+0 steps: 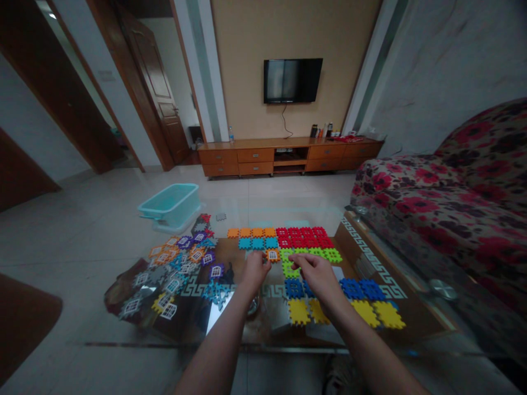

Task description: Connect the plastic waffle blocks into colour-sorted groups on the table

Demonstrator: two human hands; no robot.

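Interlocking plastic tiles lie in coloured rows on the glass table. My left hand (256, 270) is curled, its thumb and forefinger at the left edge of an orange tile with a white window insert (272, 255). My right hand (313, 270) is pinched over the left end of the green tiles (290, 269); its fingertips hide whatever is between them. Beyond both hands run orange tiles (246, 232), light blue tiles (257, 243) and red tiles (302, 237). Nearer to me are dark blue tiles (352, 287) and yellow tiles (299, 311), partly covered by my right forearm.
A loose heap of mixed window tiles (181, 266) spreads over the left of the glass table (272, 307). Past its far left edge stands a turquoise plastic bin (175, 206). A flowered sofa (415, 181) is on the right, a low wooden cabinet (255, 155) at the far wall.
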